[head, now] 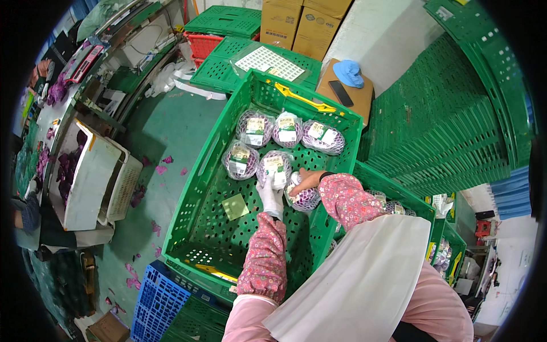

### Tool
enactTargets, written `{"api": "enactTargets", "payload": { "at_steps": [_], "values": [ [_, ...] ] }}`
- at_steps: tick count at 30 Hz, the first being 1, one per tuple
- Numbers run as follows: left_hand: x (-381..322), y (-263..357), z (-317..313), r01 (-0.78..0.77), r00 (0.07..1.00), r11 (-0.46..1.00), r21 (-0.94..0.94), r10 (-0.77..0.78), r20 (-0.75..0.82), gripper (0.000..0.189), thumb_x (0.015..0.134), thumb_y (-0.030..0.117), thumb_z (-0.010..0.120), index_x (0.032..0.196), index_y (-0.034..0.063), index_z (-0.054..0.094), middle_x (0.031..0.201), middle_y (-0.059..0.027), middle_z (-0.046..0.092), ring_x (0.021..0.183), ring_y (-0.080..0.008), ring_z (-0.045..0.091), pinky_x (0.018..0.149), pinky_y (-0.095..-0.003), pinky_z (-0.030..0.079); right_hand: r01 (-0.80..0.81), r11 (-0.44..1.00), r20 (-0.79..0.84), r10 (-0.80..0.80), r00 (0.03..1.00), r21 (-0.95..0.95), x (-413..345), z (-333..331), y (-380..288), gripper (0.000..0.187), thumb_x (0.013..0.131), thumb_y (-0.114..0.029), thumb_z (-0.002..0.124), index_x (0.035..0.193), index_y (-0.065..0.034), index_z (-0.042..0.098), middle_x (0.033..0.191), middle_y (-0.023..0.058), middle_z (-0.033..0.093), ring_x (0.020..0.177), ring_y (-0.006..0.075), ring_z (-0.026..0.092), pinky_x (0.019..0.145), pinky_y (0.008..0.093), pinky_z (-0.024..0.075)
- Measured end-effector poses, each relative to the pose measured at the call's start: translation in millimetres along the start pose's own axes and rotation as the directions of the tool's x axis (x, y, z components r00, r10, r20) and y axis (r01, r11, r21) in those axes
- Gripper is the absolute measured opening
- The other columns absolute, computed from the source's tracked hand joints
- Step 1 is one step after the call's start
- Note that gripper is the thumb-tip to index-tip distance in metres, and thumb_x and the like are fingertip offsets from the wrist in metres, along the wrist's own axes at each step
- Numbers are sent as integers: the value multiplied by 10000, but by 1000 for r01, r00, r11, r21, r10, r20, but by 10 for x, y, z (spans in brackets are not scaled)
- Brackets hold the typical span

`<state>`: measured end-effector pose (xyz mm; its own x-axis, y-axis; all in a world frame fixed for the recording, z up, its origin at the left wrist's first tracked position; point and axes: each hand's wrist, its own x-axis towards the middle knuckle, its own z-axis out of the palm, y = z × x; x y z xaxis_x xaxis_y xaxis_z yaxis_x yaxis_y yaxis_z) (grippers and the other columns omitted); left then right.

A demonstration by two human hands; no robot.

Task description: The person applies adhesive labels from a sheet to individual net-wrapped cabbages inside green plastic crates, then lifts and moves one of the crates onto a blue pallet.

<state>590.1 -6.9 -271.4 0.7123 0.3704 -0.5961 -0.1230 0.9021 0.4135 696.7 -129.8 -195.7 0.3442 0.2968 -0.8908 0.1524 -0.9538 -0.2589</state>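
In front of me is a green plastic crate (201,171) with a yellow handle at its far end. My left hand (270,192), in a white glove, holds the near side of a net-wrapped red cabbage (275,159), fingers over its label. My right hand (308,180) grips another wrapped red cabbage (307,200) by the crate's right wall, next to the first. Beyond my hands lie more labelled cabbages: one at left (240,160), then a row of three, whose rightmost cabbage (323,137) lies on its side. A yellow-green paper square (235,207) rests on the crate floor.
A sheet of stickers (270,63) lies on green crates at the far end. A blue hat (348,72) and phone (341,93) sit on a carton. Stacked green crates (431,115) rise at right. Leaf scraps and a white bin (92,179) are left, with co-workers beyond.
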Motion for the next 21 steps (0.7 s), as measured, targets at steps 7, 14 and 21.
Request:
{"api": "enactTargets", "payload": {
  "at_steps": [7,14,21],
  "values": [
    [-347,486,-299,191,950,982,9,-187,252,512,869,328,576,1305,90,451,1261,-102,539,1142,-275,520,998,-454,392,115,979,291,-161,943,170,-167,187,-212,1332,598,-639,731,1467,-16,-64,1539,187,4,1419,285,113,1132,397,192],
    [-1217,1253,297,140,867,971,196,-216,449,504,894,364,550,1317,109,449,1266,-91,545,1141,-257,522,950,-438,430,539,495,-41,-709,704,682,-1287,301,-39,953,778,-342,728,1436,19,142,1404,148,345,1287,200,345,1057,315,300],
    [-2344,1075,972,-639,750,549,540,287,596,564,925,300,464,1431,116,295,1386,-164,414,1183,-350,495,910,-455,492,630,-314,-649,-637,415,711,-2640,1076,916,732,856,-242,631,1424,-57,208,1315,72,436,1219,147,416,1025,297,337]
  ]
}}
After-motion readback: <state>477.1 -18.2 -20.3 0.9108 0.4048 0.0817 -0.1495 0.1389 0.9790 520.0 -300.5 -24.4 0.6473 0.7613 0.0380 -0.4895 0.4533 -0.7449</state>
